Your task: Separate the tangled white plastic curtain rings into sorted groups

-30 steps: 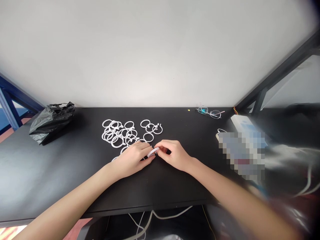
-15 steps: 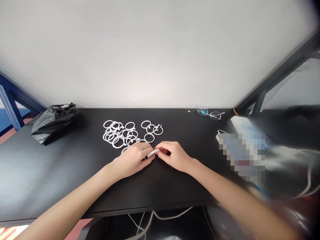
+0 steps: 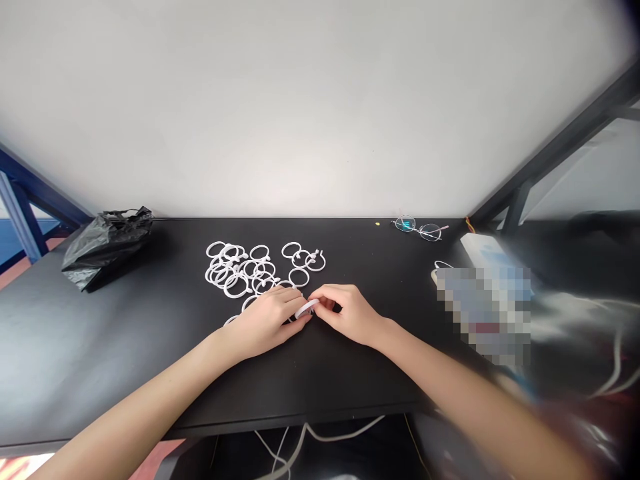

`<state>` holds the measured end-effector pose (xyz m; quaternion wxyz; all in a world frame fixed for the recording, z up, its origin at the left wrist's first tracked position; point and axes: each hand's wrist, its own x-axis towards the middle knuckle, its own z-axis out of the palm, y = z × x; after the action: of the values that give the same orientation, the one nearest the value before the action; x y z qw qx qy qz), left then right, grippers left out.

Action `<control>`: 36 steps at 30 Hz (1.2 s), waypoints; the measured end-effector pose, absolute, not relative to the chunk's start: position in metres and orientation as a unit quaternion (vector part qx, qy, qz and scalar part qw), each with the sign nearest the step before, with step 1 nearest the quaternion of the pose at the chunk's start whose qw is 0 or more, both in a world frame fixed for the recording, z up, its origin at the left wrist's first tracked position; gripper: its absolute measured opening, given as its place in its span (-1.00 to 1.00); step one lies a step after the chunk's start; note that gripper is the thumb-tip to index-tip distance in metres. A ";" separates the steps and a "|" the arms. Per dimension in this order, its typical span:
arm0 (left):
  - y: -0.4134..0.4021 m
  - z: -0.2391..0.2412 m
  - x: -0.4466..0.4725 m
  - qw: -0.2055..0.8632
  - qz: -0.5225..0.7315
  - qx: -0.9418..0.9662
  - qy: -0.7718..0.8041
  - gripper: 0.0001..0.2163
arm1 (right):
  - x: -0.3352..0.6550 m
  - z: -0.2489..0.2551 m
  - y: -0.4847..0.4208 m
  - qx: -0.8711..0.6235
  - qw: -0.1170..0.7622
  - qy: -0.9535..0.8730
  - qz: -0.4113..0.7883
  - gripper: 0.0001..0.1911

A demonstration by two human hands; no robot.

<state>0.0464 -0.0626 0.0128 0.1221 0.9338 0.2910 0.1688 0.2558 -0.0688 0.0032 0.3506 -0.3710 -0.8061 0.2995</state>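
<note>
Between my two hands a white plastic ring is tilted up off the black tabletop. My left hand grips its left side with thumb and fingers. The fingertips of my right hand pinch the ring's right end. Its lower part is hidden by my left hand. Just beyond my left hand lies a loose pile of similar white rings, overlapping, several with small tabs. A few more rings lie to the right of the pile, and some are partly covered by my left hand.
A crumpled black plastic bag sits at the far left of the black table. Glasses lie near the wall at the back right. A white box and a blurred-out item with cables stand at the right.
Almost nothing differs. Both hands stay on the same white ring, and the pile lies as before; the view shifts very slightly.
</note>
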 end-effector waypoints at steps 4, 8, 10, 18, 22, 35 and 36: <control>-0.063 0.013 0.047 0.139 0.194 0.926 0.292 -0.80 | 0.255 0.003 -0.069 -0.365 0.367 -0.803 0.296 -0.88; -0.064 0.014 0.048 0.146 0.206 0.921 0.296 -0.79 | 0.255 0.004 -0.070 -0.363 0.383 -0.801 0.282 -0.88; -0.064 0.015 0.048 0.150 0.210 0.919 0.297 -0.81 | 0.255 0.004 -0.070 -0.363 0.385 -0.800 0.283 -0.88; -0.064 0.015 0.048 0.158 0.208 0.918 0.298 -0.83 | 0.255 0.005 -0.070 -0.358 0.391 -0.799 0.282 -0.89; -0.064 0.014 0.048 0.156 0.205 0.918 0.302 -0.82 | 0.255 0.005 -0.070 -0.358 0.392 -0.799 0.283 -0.89; -0.063 0.012 0.048 0.158 0.200 0.920 0.299 -0.84 | 0.255 0.002 -0.069 -0.353 0.393 -0.802 0.280 -0.90; -0.063 0.012 0.048 0.158 0.199 0.920 0.299 -0.84 | 0.255 0.002 -0.069 -0.353 0.394 -0.801 0.280 -0.90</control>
<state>0.0476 -0.0627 0.0120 0.1581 0.9199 0.2989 0.1988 0.2551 -0.0690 0.0016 0.3937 -0.3525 -0.8014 0.2800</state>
